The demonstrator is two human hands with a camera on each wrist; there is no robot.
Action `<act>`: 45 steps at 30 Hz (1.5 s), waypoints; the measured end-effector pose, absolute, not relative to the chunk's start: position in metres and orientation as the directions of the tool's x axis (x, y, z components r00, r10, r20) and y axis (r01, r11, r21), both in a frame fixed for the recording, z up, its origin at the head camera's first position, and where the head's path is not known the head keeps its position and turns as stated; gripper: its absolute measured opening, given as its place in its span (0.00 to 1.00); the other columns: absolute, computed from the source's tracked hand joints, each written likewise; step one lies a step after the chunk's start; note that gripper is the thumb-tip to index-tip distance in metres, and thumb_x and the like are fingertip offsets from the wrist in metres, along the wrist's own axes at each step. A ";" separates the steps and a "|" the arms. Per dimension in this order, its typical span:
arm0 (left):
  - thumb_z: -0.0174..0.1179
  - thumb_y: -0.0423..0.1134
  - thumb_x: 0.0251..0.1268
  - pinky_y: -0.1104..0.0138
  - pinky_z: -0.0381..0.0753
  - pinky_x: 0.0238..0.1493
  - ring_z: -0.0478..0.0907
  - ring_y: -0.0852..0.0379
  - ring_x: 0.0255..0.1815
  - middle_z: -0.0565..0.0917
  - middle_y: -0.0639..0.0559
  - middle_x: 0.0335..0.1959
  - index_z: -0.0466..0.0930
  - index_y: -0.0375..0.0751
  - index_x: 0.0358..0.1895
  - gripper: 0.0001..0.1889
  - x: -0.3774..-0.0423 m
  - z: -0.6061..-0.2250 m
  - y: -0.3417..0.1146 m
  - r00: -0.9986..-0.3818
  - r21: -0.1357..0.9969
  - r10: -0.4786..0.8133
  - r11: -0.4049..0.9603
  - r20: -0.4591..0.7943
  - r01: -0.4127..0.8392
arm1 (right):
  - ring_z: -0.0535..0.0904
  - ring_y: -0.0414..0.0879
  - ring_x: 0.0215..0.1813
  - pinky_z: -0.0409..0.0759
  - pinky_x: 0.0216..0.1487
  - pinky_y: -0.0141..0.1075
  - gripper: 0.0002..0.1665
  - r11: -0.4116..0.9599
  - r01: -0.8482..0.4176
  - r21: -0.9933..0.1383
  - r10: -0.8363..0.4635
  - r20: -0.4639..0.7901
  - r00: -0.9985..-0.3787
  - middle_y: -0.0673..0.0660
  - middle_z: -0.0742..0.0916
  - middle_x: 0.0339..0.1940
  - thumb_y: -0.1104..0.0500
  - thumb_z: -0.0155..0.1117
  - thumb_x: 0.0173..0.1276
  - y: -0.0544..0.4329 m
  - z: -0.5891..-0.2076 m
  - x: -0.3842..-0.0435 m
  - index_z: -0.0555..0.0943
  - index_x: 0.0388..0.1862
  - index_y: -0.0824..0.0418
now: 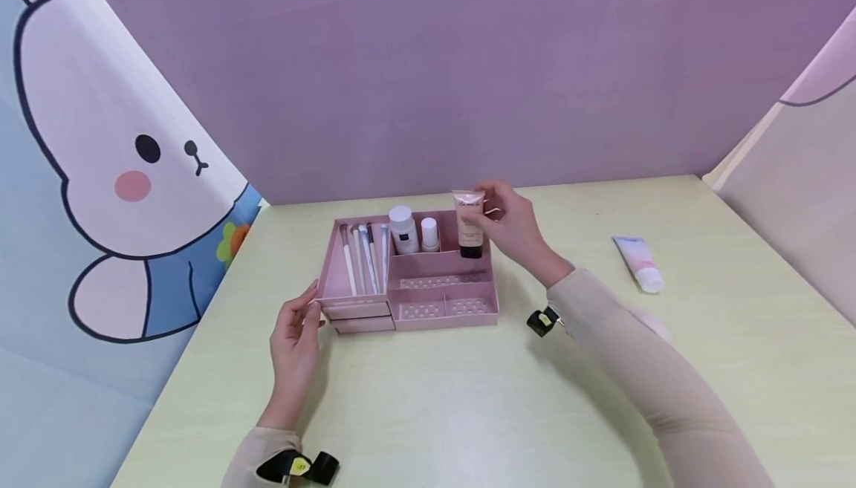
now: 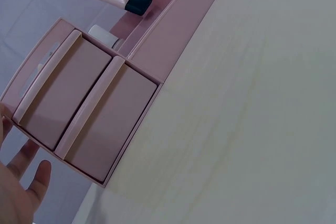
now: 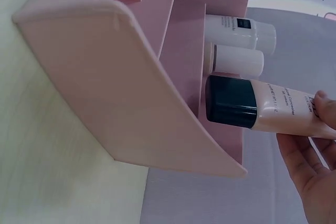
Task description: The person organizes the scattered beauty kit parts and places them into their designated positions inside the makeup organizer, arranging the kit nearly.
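My right hand [image 1: 513, 222] grips a beige BB cream tube [image 1: 470, 226] near its crimped end, black cap down. The tube's cap [image 3: 231, 101] is over the back right compartment of a pink cosmetics organizer [image 1: 441, 265], beside a short white-capped bottle [image 1: 429, 234]. A larger white bottle [image 1: 403, 229] stands to the left of that one. My left hand [image 1: 296, 336] is at the organizer's front left corner, its fingers [image 2: 39, 182] spread along the side. Two shut drawers [image 2: 65, 90] face the front below the brush compartment.
Several makeup brushes [image 1: 364, 258] lean in the organizer's left section. A white and pink tube [image 1: 638, 264] lies on the table [image 1: 428, 406] at the right. Behind the table rises a purple panel [image 1: 435, 79]; a cartoon-printed cloth [image 1: 134, 176] hangs at the left.
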State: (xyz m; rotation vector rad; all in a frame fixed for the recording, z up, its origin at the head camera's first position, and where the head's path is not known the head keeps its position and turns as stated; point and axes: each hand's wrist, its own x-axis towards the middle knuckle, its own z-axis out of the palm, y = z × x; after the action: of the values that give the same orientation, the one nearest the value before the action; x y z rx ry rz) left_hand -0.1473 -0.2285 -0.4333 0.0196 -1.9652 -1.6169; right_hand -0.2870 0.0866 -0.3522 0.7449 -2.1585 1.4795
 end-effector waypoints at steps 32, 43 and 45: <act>0.50 0.27 0.76 0.76 0.80 0.43 0.79 0.68 0.51 0.80 0.50 0.63 0.75 0.28 0.58 0.13 -0.146 -0.433 -0.228 -0.829 0.901 -0.368 0.267 0.423 0.341 | 0.83 0.53 0.37 0.82 0.33 0.38 0.18 0.372 -0.590 -0.716 -0.346 0.482 -0.805 0.63 0.85 0.39 0.66 0.70 0.66 0.068 -0.364 -0.300 0.72 0.49 0.65; 0.51 0.25 0.75 0.77 0.79 0.42 0.79 0.69 0.50 0.81 0.57 0.61 0.75 0.25 0.57 0.12 -0.147 -0.433 -0.227 -0.814 0.891 -0.366 0.246 0.450 0.382 | 0.79 0.50 0.36 0.79 0.34 0.38 0.14 0.430 -0.594 -0.680 -0.419 0.432 -0.799 0.60 0.84 0.36 0.65 0.67 0.68 0.069 -0.372 -0.306 0.72 0.47 0.64; 0.51 0.25 0.75 0.77 0.79 0.42 0.79 0.69 0.51 0.81 0.57 0.61 0.74 0.24 0.56 0.12 -0.147 -0.433 -0.227 -0.812 0.890 -0.366 0.240 0.454 0.389 | 0.79 0.50 0.36 0.79 0.34 0.39 0.13 0.434 -0.594 -0.677 -0.434 0.421 -0.796 0.60 0.84 0.36 0.66 0.67 0.69 0.070 -0.372 -0.306 0.72 0.47 0.64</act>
State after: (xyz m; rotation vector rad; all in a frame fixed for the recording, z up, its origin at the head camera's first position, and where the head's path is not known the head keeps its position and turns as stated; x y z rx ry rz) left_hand -0.1470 -0.2273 -0.4332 -0.0207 -1.9196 -1.6313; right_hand -0.3065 0.0698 -0.3718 0.9069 -2.4996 1.2933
